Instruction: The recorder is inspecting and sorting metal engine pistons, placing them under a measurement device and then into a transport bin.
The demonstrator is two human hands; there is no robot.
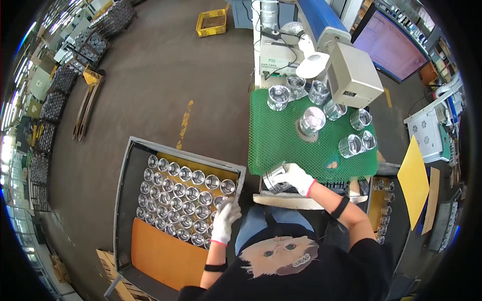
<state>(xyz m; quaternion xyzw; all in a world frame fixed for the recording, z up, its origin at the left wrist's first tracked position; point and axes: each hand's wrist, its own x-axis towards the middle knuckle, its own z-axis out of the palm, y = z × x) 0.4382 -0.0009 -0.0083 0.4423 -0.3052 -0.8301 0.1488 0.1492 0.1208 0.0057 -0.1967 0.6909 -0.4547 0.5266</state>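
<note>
My right hand (297, 179), in a white glove, is closed around a shiny metal piston (275, 178) at the near left edge of the green mesh mat (271, 130). The piston is tilted onto its side. My left hand (227, 218), gloved too, hovers by the right side of a grey crate (181, 154), fingers stretched and slightly blurred, with nothing seen in them. Beside it, rows of upright pistons (192, 193) fill much of the crate. Several more stand on the mat, one of them (312, 120) on a round base below a grey machine head (355, 75).
An orange-brown sheet (165, 253) lies in the crate's near part. Another bin with pistons (385, 210) stands to my right, near a yellow sheet (414, 181). A monitor (391, 42) is at the far right. A pallet jack (88, 103) and a yellow basket (212, 23) are on the floor.
</note>
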